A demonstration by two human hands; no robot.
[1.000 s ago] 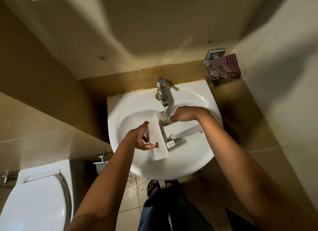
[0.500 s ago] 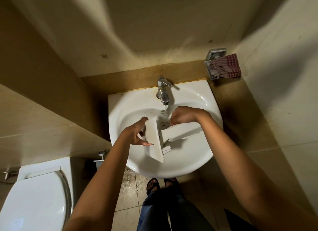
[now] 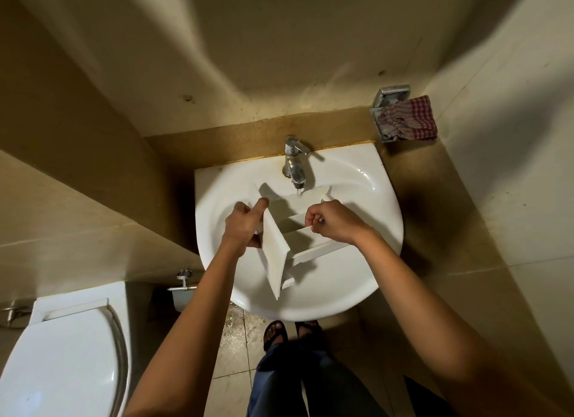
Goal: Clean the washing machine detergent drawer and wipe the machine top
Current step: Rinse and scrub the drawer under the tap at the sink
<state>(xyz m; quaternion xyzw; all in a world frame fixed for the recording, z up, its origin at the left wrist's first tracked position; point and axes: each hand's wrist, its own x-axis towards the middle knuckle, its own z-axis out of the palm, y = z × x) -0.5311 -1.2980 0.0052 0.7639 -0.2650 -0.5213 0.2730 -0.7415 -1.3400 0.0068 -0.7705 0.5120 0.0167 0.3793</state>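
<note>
The white detergent drawer (image 3: 276, 252) is held over the white sink (image 3: 351, 280), its flat front panel on the left and its body reaching right under the chrome tap (image 3: 294, 163). A thin stream of water runs from the tap onto the drawer. My left hand (image 3: 245, 224) grips the front panel, thumb along its top edge. My right hand (image 3: 330, 221) is curled over the drawer's body, fingers hooked on its upper wall, and a small blue object shows between them.
A red checked cloth (image 3: 410, 120) lies in a chrome wall holder (image 3: 389, 98) at the back right. A white toilet (image 3: 62, 354) stands at the lower left. My sandalled feet (image 3: 289, 333) stand on wet floor tiles under the sink.
The drawer has tilted and shifted, its front panel now turned more toward me. My left hand has slid up the panel, and my right hand has moved from the drawer's back edge onto its body.
</note>
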